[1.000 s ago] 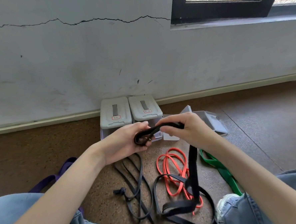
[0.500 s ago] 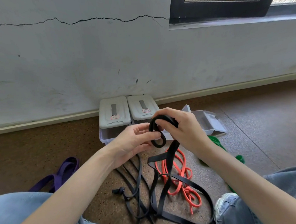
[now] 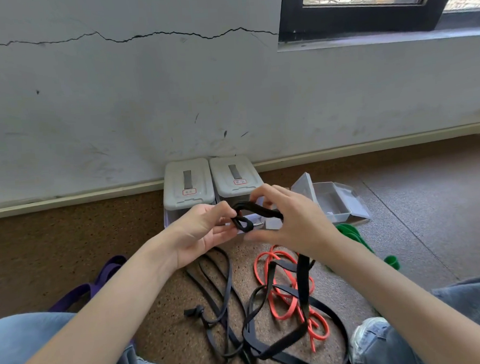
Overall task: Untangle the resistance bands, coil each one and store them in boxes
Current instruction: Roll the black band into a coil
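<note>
Both my hands are up on the black band, small coil started in front of the boxes.

Going left to right: a purple band [image 3: 109, 274] lies on the floor far left by my knee. My left hand [image 3: 201, 235] pinches the small tight loop of the black band [image 3: 256, 210] between thumb and fingertips, and my right hand [image 3: 294, 222] curls over the strap just beside it, thumb underneath, with the rest of the band dropping from under that hand to a loose pile near my legs. Behind the hands, against the wall, two lidded boxes [image 3: 188, 183] each carry a small red-edged label, too blurry for me to read. A thinner dark band [image 3: 212, 293] and an orange band [image 3: 285, 291] lie on the floor below, then an open clear box [image 3: 334, 201] and a green band [image 3: 354, 236] off right.
</note>
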